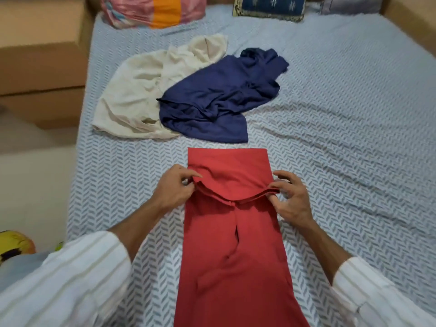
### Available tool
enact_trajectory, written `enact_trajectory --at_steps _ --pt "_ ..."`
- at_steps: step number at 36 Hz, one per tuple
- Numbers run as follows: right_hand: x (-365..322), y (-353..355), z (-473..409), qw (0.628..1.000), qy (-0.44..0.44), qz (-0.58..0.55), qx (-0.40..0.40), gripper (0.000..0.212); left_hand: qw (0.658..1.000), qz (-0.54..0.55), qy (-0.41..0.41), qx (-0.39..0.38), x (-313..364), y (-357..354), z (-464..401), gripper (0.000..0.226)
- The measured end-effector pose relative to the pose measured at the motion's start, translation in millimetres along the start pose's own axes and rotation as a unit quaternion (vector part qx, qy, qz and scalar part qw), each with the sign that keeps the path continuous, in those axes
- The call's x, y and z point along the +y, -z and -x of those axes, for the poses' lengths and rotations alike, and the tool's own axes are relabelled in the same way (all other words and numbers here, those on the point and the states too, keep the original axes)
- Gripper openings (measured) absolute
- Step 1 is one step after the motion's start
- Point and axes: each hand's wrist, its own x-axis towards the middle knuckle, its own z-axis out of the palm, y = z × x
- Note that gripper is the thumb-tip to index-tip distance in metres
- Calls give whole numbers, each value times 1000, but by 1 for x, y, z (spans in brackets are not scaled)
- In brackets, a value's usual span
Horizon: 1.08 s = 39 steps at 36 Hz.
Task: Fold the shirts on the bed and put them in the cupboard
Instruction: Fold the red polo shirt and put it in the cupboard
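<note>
A red shirt (233, 251) lies in a long narrow strip on the bed (342, 142), its far end folded back toward me. My left hand (174, 187) pinches the folded edge at its left corner. My right hand (291, 197) pinches the same edge at the right corner. The edge sags between the two hands, lifted slightly off the strip. Beyond it lie a crumpled navy shirt (219, 100) and a crumpled cream shirt (141, 95), the navy one partly overlapping the cream one. No cupboard is in view.
Pillows sit at the head of the bed: a pink and orange one (153, 10), a dark blue one (269, 7). A brown cardboard box (40, 55) stands at the left of the bed. A yellow object (14, 244) lies at the lower left.
</note>
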Motion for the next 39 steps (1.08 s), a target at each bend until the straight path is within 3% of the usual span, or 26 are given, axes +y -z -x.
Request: enact_trajectory --at_steps 3,6,11,13,16,19,21,23,25,28,30,35,39 --pt "-11 5 9 1000 -5 3 -27 18 999 6 -28 -17 5 9 13 11" --pt "-11 9 20 997 -23 22 -74 20 997 -47 -31 -43 -12 8 28 9" --pt "-16 14 15 990 -58 50 -120 22 990 -85 -54 -96 -38 2 38 57" --pt "-30 7 3 989 -60 109 -74 36 993 -100 -59 -13 -38 2 28 56" --pt "-62 -27 -29 972 44 223 -52 56 985 -141 -90 53 -23 -13 -1 58" --pt "-81 -73 -55 937 75 299 -167 64 971 -183 -151 -3 -3 -39 -31 62" --pt "-68 -92 -55 918 50 323 -226 64 960 -241 -128 -66 1 -53 -38 73" --pt "-47 -94 -50 922 33 319 -219 63 946 -300 -85 -89 -12 -62 -38 75" --pt "-30 -93 -51 932 11 316 -177 64 940 -329 -80 -43 -27 -68 -36 68" --pt "-29 -95 -53 936 -17 331 -115 64 939 -333 -91 -10 -26 -71 -35 69" --pt "-28 -100 -52 935 -13 336 -115 64 939 -333 -91 3 -26 -73 -35 70" --pt "-34 -94 -51 935 -26 330 -129 64 941 -330 -71 -41 -24 -69 -35 69" --pt "-37 -80 -63 955 -57 240 -167 67 971 -220 -35 -87 -17 -45 -50 68"
